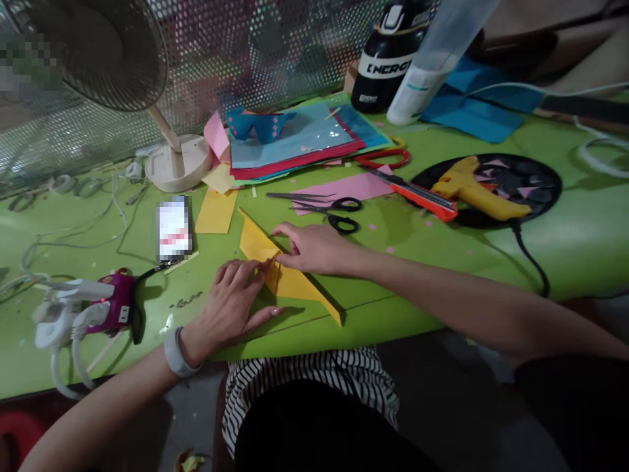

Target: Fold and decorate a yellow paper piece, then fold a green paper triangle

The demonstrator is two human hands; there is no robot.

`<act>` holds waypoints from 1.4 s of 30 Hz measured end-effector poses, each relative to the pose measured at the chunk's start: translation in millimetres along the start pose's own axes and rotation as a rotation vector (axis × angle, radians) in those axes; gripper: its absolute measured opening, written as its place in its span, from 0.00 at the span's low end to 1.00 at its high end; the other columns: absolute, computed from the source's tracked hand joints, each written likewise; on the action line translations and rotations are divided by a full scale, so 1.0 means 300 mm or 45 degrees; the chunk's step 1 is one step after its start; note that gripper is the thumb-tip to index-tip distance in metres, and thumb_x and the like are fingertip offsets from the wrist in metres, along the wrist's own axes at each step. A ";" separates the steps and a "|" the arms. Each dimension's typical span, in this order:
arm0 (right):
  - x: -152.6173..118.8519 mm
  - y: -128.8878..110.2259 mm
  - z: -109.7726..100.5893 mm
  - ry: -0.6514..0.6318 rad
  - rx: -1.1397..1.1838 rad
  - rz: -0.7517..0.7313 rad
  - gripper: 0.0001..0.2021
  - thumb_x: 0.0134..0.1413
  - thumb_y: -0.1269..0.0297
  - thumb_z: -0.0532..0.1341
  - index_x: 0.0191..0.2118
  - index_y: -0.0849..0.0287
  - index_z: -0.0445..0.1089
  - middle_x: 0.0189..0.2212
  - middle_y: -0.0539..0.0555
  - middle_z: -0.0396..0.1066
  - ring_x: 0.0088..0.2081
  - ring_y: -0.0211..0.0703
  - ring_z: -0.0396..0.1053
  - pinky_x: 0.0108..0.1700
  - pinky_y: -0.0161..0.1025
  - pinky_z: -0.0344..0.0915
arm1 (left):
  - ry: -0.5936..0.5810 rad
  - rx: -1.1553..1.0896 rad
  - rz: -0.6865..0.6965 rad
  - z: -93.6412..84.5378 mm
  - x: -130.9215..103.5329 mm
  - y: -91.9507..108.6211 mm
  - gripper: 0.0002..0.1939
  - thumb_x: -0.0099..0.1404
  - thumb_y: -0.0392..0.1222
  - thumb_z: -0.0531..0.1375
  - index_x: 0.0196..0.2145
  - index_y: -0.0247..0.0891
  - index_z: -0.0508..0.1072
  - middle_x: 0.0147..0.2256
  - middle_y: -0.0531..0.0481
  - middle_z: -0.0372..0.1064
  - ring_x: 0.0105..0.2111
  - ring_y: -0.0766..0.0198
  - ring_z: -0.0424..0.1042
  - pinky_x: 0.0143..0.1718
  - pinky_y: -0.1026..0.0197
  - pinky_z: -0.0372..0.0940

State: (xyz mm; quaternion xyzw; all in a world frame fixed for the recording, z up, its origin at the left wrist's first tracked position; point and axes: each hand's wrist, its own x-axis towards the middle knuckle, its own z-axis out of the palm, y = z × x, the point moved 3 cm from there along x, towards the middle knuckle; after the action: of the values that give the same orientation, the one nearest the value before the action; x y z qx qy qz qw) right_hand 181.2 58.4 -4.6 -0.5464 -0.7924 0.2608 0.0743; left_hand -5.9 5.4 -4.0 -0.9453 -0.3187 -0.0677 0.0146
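Observation:
A folded yellow-orange paper [297, 283] lies slanted on the green table near its front edge. My left hand [236, 301] rests on the table with its fingertips on the paper's left side and its thumb apart. From the right, my right hand [312, 249] reaches over the paper's upper edge. Its fingers are bent, and fingertips of both hands meet at a small fold in the middle. Whether the right fingers pinch the paper is hard to see. Black scissors [344, 215] and tweezers [297, 196] lie just beyond on a pink paper strip [368, 187].
An orange cutter [425, 200] and a yellow glue gun [462, 187] lie right, on a black round tray [548, 190]. Left are a phone [173, 229] and a purple power strip [114, 301] with cables. A fan [179, 164], blue paper glasses [260, 124] and a bottle [376, 82] stand behind.

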 end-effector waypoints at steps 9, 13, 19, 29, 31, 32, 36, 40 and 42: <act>-0.001 0.002 0.006 -0.001 -0.023 -0.037 0.28 0.54 0.54 0.56 0.59 0.59 0.61 0.34 0.56 0.76 0.31 0.49 0.69 0.28 0.41 0.52 | 0.008 0.055 -0.030 0.001 0.020 0.007 0.34 0.67 0.65 0.49 0.58 0.37 0.64 0.51 0.38 0.63 0.50 0.48 0.60 0.53 0.44 0.58; 0.002 -0.003 0.004 -0.015 -0.017 -0.034 0.28 0.55 0.54 0.56 0.60 0.59 0.60 0.33 0.56 0.76 0.31 0.48 0.69 0.29 0.41 0.52 | -0.017 0.037 -0.017 -0.011 0.021 0.004 0.33 0.67 0.64 0.50 0.58 0.35 0.65 0.51 0.37 0.63 0.50 0.46 0.61 0.53 0.43 0.59; 0.008 0.002 0.008 -0.026 -0.011 -0.012 0.27 0.55 0.55 0.57 0.60 0.58 0.60 0.33 0.55 0.76 0.31 0.47 0.68 0.29 0.40 0.51 | -0.049 0.042 -0.008 -0.026 -0.021 0.013 0.31 0.67 0.63 0.52 0.54 0.35 0.68 0.51 0.37 0.63 0.49 0.46 0.62 0.51 0.43 0.60; -0.011 -0.003 -0.006 -0.031 0.071 -0.083 0.22 0.56 0.65 0.58 0.58 0.59 0.64 0.36 0.54 0.76 0.33 0.43 0.68 0.29 0.38 0.52 | -0.005 0.010 -0.049 -0.058 -0.115 -0.001 0.32 0.68 0.61 0.52 0.62 0.42 0.61 0.56 0.37 0.59 0.52 0.46 0.61 0.51 0.42 0.59; -0.008 -0.008 -0.014 -0.007 0.031 -0.154 0.20 0.58 0.67 0.57 0.56 0.57 0.66 0.38 0.55 0.76 0.34 0.44 0.69 0.30 0.38 0.54 | 0.049 0.001 -0.089 -0.080 -0.130 -0.025 0.30 0.69 0.58 0.52 0.63 0.42 0.59 0.57 0.37 0.58 0.53 0.46 0.60 0.51 0.42 0.59; -0.004 -0.011 -0.021 0.015 -0.027 -0.207 0.19 0.59 0.67 0.57 0.56 0.57 0.67 0.39 0.56 0.76 0.35 0.44 0.69 0.31 0.39 0.54 | 0.089 0.013 -0.115 -0.092 -0.136 -0.037 0.29 0.69 0.56 0.52 0.63 0.43 0.59 0.58 0.37 0.57 0.53 0.46 0.60 0.51 0.42 0.59; 0.029 -0.037 -0.062 0.113 -0.409 -0.505 0.20 0.56 0.77 0.57 0.53 0.57 0.71 0.41 0.59 0.76 0.39 0.46 0.68 0.36 0.41 0.56 | 0.259 0.087 -0.182 -0.139 -0.142 -0.074 0.25 0.69 0.48 0.56 0.62 0.45 0.61 0.58 0.39 0.59 0.55 0.46 0.61 0.52 0.43 0.60; 0.074 -0.073 -0.112 0.087 -0.636 -0.785 0.19 0.53 0.82 0.58 0.47 0.57 0.75 0.36 0.57 0.76 0.40 0.46 0.66 0.38 0.41 0.55 | 0.324 0.060 -0.159 -0.156 -0.114 -0.081 0.25 0.68 0.47 0.58 0.60 0.44 0.62 0.58 0.40 0.60 0.56 0.47 0.63 0.53 0.43 0.61; 0.100 -0.086 -0.131 0.036 -0.661 -0.845 0.15 0.54 0.78 0.60 0.43 0.56 0.77 0.34 0.55 0.76 0.39 0.45 0.65 0.38 0.41 0.54 | 0.327 -0.017 -0.160 -0.152 -0.091 -0.085 0.25 0.68 0.48 0.58 0.60 0.43 0.63 0.58 0.39 0.61 0.56 0.48 0.63 0.54 0.43 0.62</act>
State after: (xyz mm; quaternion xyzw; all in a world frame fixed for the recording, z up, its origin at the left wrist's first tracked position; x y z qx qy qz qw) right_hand 163.9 91.8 36.5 -0.2654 -0.9638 0.0071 0.0250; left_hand -48.3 6.2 37.1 -0.9071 -0.3725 -0.1909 0.0449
